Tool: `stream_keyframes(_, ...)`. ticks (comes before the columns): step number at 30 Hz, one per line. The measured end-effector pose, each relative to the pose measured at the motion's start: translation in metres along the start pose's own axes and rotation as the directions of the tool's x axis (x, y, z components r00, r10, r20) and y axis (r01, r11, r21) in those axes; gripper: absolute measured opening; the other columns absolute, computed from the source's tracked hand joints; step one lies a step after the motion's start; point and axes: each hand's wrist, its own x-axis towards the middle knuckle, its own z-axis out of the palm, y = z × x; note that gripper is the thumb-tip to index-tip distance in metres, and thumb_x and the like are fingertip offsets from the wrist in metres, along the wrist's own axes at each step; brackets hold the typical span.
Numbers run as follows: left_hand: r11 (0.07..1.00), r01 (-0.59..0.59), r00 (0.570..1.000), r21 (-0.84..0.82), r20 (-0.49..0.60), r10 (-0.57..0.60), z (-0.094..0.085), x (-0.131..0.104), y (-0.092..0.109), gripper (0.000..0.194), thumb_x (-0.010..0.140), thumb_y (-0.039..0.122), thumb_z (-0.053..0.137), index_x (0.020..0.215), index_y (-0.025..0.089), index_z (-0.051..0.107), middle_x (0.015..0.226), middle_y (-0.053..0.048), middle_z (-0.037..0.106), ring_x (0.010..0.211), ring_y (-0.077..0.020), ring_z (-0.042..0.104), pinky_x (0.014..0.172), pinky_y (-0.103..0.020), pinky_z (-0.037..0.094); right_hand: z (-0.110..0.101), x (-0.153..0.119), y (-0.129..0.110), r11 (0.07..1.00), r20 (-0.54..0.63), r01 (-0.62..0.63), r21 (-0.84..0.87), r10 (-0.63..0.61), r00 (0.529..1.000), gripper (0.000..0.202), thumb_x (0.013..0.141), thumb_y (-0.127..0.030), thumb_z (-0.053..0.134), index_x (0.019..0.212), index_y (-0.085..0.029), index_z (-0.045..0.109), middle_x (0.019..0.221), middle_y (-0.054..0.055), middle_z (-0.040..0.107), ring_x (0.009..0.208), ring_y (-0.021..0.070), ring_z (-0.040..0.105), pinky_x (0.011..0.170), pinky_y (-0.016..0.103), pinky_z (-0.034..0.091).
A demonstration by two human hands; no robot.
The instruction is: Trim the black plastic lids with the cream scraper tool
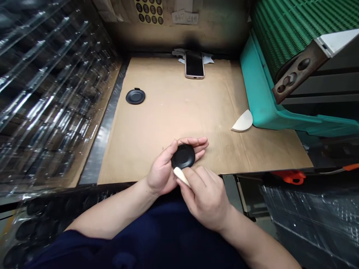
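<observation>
A round black disc [183, 156] lies in my left hand [162, 170], with the thumb at its left edge and the fingers behind and to its right. My right hand [206, 194] pinches a small cream-white pad [181, 177], whose tip is at the near edge of the disc. Another round black piece [135, 96], with a small tab at its back, rests on the cardboard at the left. At the right of the cardboard [207, 112] lies a white wedge-shaped piece [242, 121].
A phone [194, 65] lies on crumpled white material at the back. The teal frame [259, 86] beside a green ribbed belt [294, 30] bounds the right side. Clear plastic trays [50, 86] are stacked at left. An orange-red handle [291, 176] is at lower right.
</observation>
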Motion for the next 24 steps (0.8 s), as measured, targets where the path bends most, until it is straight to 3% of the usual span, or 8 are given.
stream_keyframes(5,1.000,-0.026,0.999,-0.004,0.036,0.026,0.000,0.000,0.000,0.041,0.104,0.040,0.041,0.109,0.012,0.070,0.138,-0.017,0.063,0.142,-0.0335,0.048,0.124,-0.051,0.028,0.001,0.001,0.003,0.994,-0.095,-0.094,-0.062,0.088,0.992,0.018,0.099,-0.020,0.054,0.110,-0.013,0.066,0.084,0.006,0.065,0.071,0.0169,0.061,0.065,0.030,0.052)
stream_keyframes(10,1.000,-0.020,1.000,0.014,0.021,0.020,0.001,-0.001,0.001,0.049,0.105,0.044,0.034,0.108,0.012,0.071,0.138,-0.018,0.063,0.142,-0.0343,0.049,0.123,-0.051,0.030,0.000,0.000,-0.006,0.995,0.037,0.036,0.093,-0.039,0.999,0.022,0.097,-0.016,0.055,0.116,-0.011,0.065,0.088,0.008,0.069,0.078,0.0194,0.065,0.070,0.033,0.054)
stream_keyframes(12,1.000,-0.015,0.998,-0.011,0.054,0.015,0.001,-0.001,0.002,0.059,0.105,0.050,0.027,0.109,0.010,0.071,0.141,-0.019,0.061,0.141,-0.0357,0.049,0.122,-0.052,0.031,-0.007,0.000,-0.007,0.980,0.036,0.021,0.197,-0.028,0.999,0.025,0.095,-0.014,0.058,0.119,-0.013,0.064,0.093,0.008,0.071,0.083,0.0192,0.067,0.075,0.033,0.057)
stream_keyframes(15,0.999,0.008,0.995,-0.037,0.100,-0.004,0.001,-0.002,0.003,0.068,0.104,0.058,0.022,0.117,0.009,0.069,0.145,-0.021,0.057,0.141,-0.0372,0.049,0.122,-0.053,0.031,-0.021,0.000,-0.004,0.940,-0.136,-0.120,0.318,0.170,0.976,0.019,0.094,-0.018,0.064,0.113,-0.020,0.063,0.094,0.005,0.071,0.084,0.0170,0.068,0.076,0.031,0.059)
stream_keyframes(18,0.999,0.021,0.996,-0.048,0.087,-0.017,0.000,-0.002,0.003,0.065,0.103,0.059,0.026,0.130,0.013,0.063,0.144,-0.020,0.058,0.139,-0.0360,0.051,0.121,-0.054,0.031,-0.024,0.001,0.001,0.886,-0.336,-0.163,0.434,0.326,0.884,0.010,0.092,-0.024,0.069,0.098,-0.021,0.062,0.094,0.004,0.069,0.083,0.0181,0.070,0.074,0.033,0.062)
stream_keyframes(20,0.998,0.030,0.996,-0.055,0.087,-0.025,0.000,-0.002,0.003,0.063,0.104,0.058,0.025,0.131,0.014,0.062,0.142,-0.019,0.060,0.137,-0.0352,0.054,0.120,-0.054,0.032,-0.017,-0.001,0.003,0.873,-0.362,-0.072,0.482,0.274,0.891,0.012,0.092,-0.022,0.071,0.095,-0.022,0.059,0.101,0.006,0.069,0.089,0.0198,0.072,0.077,0.036,0.064)
stream_keyframes(24,0.999,0.032,0.995,-0.039,0.093,-0.028,0.001,-0.002,0.004,0.068,0.104,0.058,0.022,0.110,0.011,0.070,0.138,-0.020,0.062,0.136,-0.0358,0.054,0.121,-0.053,0.032,0.000,-0.005,0.007,0.893,-0.298,0.191,0.407,-0.068,0.952,0.031,0.090,-0.010,0.066,0.117,-0.021,0.054,0.124,0.015,0.068,0.112,0.0250,0.071,0.089,0.044,0.064)
